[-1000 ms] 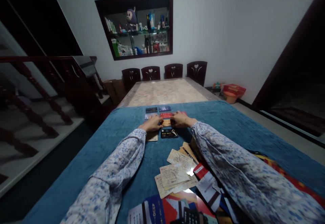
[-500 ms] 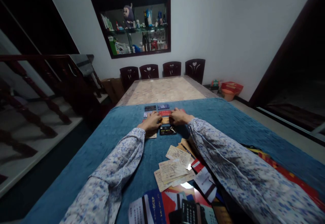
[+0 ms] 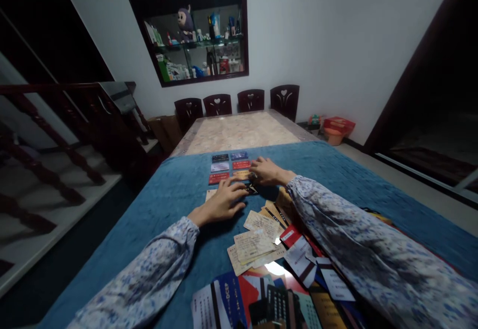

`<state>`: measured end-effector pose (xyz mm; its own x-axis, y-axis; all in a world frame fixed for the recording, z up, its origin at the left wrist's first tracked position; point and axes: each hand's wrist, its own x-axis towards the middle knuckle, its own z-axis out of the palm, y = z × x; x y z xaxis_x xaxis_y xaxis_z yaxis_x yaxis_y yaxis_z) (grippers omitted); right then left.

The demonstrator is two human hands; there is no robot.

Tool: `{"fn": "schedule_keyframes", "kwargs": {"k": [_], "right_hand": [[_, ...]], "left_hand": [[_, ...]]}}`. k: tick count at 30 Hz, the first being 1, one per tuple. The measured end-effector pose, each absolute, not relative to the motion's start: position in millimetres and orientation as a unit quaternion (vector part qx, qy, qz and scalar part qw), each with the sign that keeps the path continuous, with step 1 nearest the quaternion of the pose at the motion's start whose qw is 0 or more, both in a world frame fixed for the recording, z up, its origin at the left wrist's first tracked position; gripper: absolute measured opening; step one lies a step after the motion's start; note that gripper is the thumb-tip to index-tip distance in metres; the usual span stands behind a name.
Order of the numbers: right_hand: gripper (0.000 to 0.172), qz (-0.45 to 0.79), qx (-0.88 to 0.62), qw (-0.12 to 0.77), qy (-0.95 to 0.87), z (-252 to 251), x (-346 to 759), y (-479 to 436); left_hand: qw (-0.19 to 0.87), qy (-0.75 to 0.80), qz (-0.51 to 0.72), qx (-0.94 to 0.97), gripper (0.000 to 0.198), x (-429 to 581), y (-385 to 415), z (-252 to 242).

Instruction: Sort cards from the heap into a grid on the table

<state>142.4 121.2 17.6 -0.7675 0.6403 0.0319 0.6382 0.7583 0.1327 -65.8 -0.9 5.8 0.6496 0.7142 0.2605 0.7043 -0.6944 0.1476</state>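
the left grip [image 3: 222, 202] lies palm down on the blue cloth [image 3: 168, 194], fingers spread and flat, closed on nothing. its fingertips reach the edge of a black card [image 3: 252, 189]; whether they press it i cannot tell. a tan card [image 3: 209, 194] pokes out from under its far left side.

the right grip [image 3: 267, 171] rests just beyond and to the right of the left one, also palm down, fingers loosely stretched and clasping nothing. its fingertips touch an orange card [image 3: 242, 174].

beyond both grips more cards lie in two neat columns: a red card [image 3: 218, 177] left of the orange one, then a pale card [image 3: 219, 166] beside another red card [image 3: 241, 164], then a dark card [image 3: 220, 158] beside a blue card [image 3: 239, 156].

nearer the person than the left grip, and between the two sleeves, a loose heap of paper slips [image 3: 256, 243] overlaps itself. closer still lies a jumble of bright cards [image 3: 261, 301].

past the cloth the bare marble tabletop [image 3: 242, 132] runs to four dark chairs [image 3: 251, 100].
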Motion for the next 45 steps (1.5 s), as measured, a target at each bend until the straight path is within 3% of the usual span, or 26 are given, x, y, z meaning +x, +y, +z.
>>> {"fn": "schedule_keyframes", "kwargs": {"k": [3, 9, 12, 24, 32, 34, 39, 45], "right_hand": [[0.049, 0.066, 0.323, -0.004, 0.944, 15.8, 148.7, 109.8], [0.046, 0.029, 0.278, -0.036, 0.959, 8.1, 160.8, 78.1], [0.047, 0.011, 0.254, -0.068, 0.965, 3.2, 165.8, 60.2], [0.027, -0.075, 0.182, -0.107, 0.975, -2.2, 167.9, 0.5], [0.02, -0.067, 0.189, -0.086, 0.976, -10.1, 163.9, -5.4], [0.018, -0.062, 0.195, -0.088, 0.975, -10.6, 162.7, -6.1], [0.023, -0.04, 0.202, -0.104, 0.973, -13.2, 158.8, -8.3], [0.024, -0.02, 0.216, -0.108, 0.97, -14.3, 156.9, -10.6]], "left_hand": [[0.051, 0.382, 0.134, 0.913, 0.038, -62.4, -25.8, 7.7], [0.111, 0.401, 0.086, 0.905, 0.082, -57.8, -51.3, 4.3], [0.112, 0.403, 0.078, 0.905, 0.09, -57.3, -54.8, 2.1], [0.073, 0.444, 0.097, 0.888, 0.063, -73.5, -52.4, -7.8], [0.05, 0.437, 0.104, 0.892, 0.018, -73.3, -60.7, -2.8], [0.055, 0.424, 0.088, 0.9, 0.024, -75.1, -62.0, -2.0], [0.037, 0.408, 0.031, 0.912, 0.063, -80.8, -64.9, 0.6], [0.02, 0.413, -0.005, 0.911, 0.062, -78.6, -74.7, 11.0]]}}
